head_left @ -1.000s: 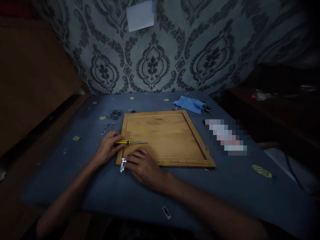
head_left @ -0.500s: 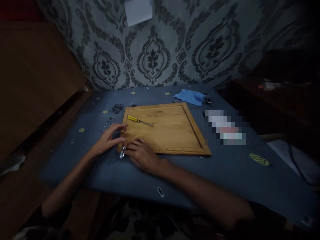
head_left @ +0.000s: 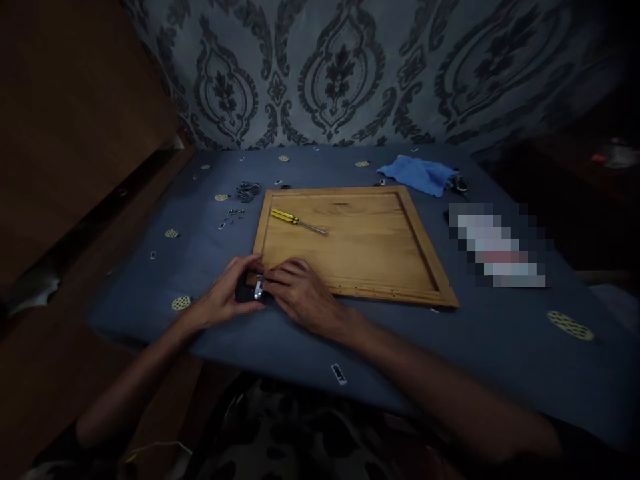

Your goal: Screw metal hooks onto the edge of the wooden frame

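A framed wooden panel [head_left: 350, 233] lies on the blue cloth, with small holes along its near edge. At its near left corner is a shiny curved metal handle [head_left: 259, 287], which sticks out past the edge. My right hand [head_left: 305, 297] grips the handle's inner end with bent fingers at the corner. On the other side, my left hand [head_left: 225, 293] is spread in a C shape around the handle, its thumb and fingers apart. Whether the left fingertips touch it is hard to see. A yellow-handled screwdriver [head_left: 299, 221] rests on the panel's upper left part.
Several metal handles [head_left: 247, 191] and small screws [head_left: 236, 213] lie left of the panel. Behind its right corner is a blue cloth rag [head_left: 417, 175] beside a dark object. A blurred-out item [head_left: 500, 247] lies at right. The patterned wall [head_left: 340, 73] closes off the back.
My left hand has come down from the panel's left edge to surround the handle. My right hand stays on the handle. The camera has tilted down and turned left.
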A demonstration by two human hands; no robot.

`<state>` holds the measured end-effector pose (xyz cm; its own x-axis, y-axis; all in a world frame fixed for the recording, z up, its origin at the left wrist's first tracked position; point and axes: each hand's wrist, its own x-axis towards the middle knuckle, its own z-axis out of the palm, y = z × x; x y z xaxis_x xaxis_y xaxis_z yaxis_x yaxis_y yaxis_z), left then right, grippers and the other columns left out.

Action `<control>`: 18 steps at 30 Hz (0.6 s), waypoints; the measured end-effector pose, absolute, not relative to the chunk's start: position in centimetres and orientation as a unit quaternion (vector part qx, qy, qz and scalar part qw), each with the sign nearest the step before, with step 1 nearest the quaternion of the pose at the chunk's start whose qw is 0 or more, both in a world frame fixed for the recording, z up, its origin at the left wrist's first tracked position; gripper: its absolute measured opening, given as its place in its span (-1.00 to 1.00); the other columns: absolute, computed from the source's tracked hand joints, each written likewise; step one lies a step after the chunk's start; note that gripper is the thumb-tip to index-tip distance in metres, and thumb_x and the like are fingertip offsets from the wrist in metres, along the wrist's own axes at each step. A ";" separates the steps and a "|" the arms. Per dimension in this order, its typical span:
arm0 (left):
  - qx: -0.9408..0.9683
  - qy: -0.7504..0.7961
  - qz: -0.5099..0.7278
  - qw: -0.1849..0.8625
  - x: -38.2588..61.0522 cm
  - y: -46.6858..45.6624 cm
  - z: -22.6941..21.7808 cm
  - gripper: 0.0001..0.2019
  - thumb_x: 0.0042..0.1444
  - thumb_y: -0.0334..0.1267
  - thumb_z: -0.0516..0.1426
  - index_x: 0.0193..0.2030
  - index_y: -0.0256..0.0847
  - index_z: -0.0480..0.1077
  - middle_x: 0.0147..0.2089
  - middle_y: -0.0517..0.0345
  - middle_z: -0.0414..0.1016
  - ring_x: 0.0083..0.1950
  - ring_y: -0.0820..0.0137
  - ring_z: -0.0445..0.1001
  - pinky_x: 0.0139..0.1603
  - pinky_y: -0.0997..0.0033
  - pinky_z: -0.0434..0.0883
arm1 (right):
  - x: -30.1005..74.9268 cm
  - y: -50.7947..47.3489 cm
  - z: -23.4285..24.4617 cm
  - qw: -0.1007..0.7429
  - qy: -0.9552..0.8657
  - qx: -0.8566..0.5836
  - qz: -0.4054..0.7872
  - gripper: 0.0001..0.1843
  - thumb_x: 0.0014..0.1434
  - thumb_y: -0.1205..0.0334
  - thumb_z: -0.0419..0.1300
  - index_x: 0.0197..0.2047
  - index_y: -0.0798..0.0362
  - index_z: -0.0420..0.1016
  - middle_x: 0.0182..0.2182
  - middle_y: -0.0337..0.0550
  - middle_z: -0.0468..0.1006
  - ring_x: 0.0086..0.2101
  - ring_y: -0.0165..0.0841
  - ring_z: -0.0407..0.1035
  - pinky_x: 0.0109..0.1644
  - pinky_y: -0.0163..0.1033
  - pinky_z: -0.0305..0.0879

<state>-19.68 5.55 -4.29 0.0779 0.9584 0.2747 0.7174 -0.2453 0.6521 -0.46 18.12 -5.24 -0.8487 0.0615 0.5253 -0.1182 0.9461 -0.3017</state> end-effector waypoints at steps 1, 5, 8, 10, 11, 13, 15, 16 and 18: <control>0.711 0.587 0.342 0.179 -19.8 5.5 -4.4 -0.18 0.10 -0.05 0.31 0.41 -0.02 -0.01 0.11 -0.03 0.39 0.16 0.20 0.41 0.25 0.05 0.38 | -0.4 18.1 -5.2 0.275 -0.947 0.015 0.163 -0.77 0.28 0.41 0.21 -0.01 0.06 0.56 -0.10 -0.07 0.62 -0.07 -0.22 0.40 0.07 -0.05 0.24; 0.704 0.591 0.347 0.185 -19.9 5.5 -4.6 -0.20 0.11 -0.07 0.31 0.40 -0.02 0.01 0.08 0.00 0.42 0.14 0.21 0.43 0.26 0.06 0.35 | -0.4 18.3 -5.3 0.282 -0.945 0.020 0.165 -0.76 0.28 0.41 0.20 0.00 0.07 0.55 -0.10 -0.05 0.62 -0.07 -0.21 0.40 0.07 -0.04 0.25; 0.699 0.597 0.345 0.191 -19.8 5.5 -4.6 -0.19 0.10 -0.10 0.32 0.40 -0.02 0.00 0.08 0.01 0.44 0.14 0.21 0.43 0.26 0.06 0.33 | -0.4 18.3 -5.5 0.292 -0.941 0.023 0.170 -0.76 0.27 0.43 0.20 -0.02 0.07 0.55 -0.08 -0.04 0.62 -0.07 -0.20 0.41 0.07 -0.03 0.25; 0.697 0.599 0.343 0.194 -19.8 5.5 -4.5 -0.17 0.10 -0.10 0.32 0.41 -0.02 -0.01 0.07 0.01 0.45 0.14 0.20 0.43 0.27 0.04 0.31 | -0.4 18.3 -5.5 0.303 -0.936 0.022 0.177 -0.76 0.26 0.44 0.19 -0.03 0.08 0.56 -0.09 -0.04 0.63 -0.08 -0.20 0.42 0.07 -0.02 0.26; 0.697 0.599 0.343 0.195 -19.8 5.5 -4.5 -0.17 0.10 -0.09 0.32 0.41 -0.03 -0.01 0.06 0.01 0.46 0.14 0.20 0.44 0.27 0.03 0.31 | -0.4 18.4 -5.6 0.311 -0.933 0.021 0.182 -0.76 0.26 0.45 0.18 -0.04 0.08 0.56 -0.09 -0.04 0.63 -0.08 -0.20 0.43 0.07 -0.02 0.27; 0.696 0.601 0.343 0.193 -19.8 5.5 -4.4 -0.17 0.09 -0.09 0.33 0.40 -0.03 0.00 0.05 0.01 0.47 0.13 0.19 0.44 0.26 0.01 0.30 | -0.4 18.4 -5.6 0.330 -0.923 0.011 0.199 -0.72 0.26 0.47 0.15 -0.02 0.09 0.56 -0.11 -0.03 0.64 -0.10 -0.20 0.44 0.07 -0.01 0.28; 0.694 0.603 0.343 0.192 -19.8 5.5 -4.5 -0.17 0.08 -0.08 0.33 0.40 -0.04 0.00 0.05 0.01 0.48 0.13 0.18 0.44 0.26 0.00 0.31 | -0.4 18.4 -5.7 0.345 -0.912 -0.010 0.221 -0.68 0.26 0.49 0.11 -0.01 0.08 0.57 -0.15 -0.05 0.65 -0.13 -0.22 0.45 0.06 -0.01 0.30; 0.693 0.605 0.342 0.193 -19.8 5.5 -4.5 -0.16 0.08 -0.09 0.34 0.40 -0.04 0.00 0.05 0.00 0.48 0.13 0.17 0.44 0.26 0.00 0.31 | -0.4 18.4 -5.8 0.350 -0.908 -0.025 0.231 -0.67 0.26 0.50 0.09 -0.01 0.06 0.57 -0.15 -0.06 0.65 -0.14 -0.23 0.46 0.06 -0.02 0.31; 0.692 0.605 0.341 0.195 -19.7 5.4 -4.5 -0.15 0.06 -0.09 0.35 0.40 -0.05 0.00 0.05 0.00 0.48 0.13 0.18 0.44 0.26 0.01 0.32 | -0.4 18.4 -5.9 0.351 -0.903 -0.056 0.241 -0.65 0.25 0.50 0.08 -0.04 0.04 0.59 -0.15 -0.09 0.65 -0.13 -0.23 0.45 0.05 -0.03 0.33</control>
<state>-19.75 5.42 -4.50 0.0338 0.9711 0.2363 0.7046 -0.1909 0.6834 -0.38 18.43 -5.88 -0.7479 0.2696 0.6065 -0.0677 0.8780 -0.4739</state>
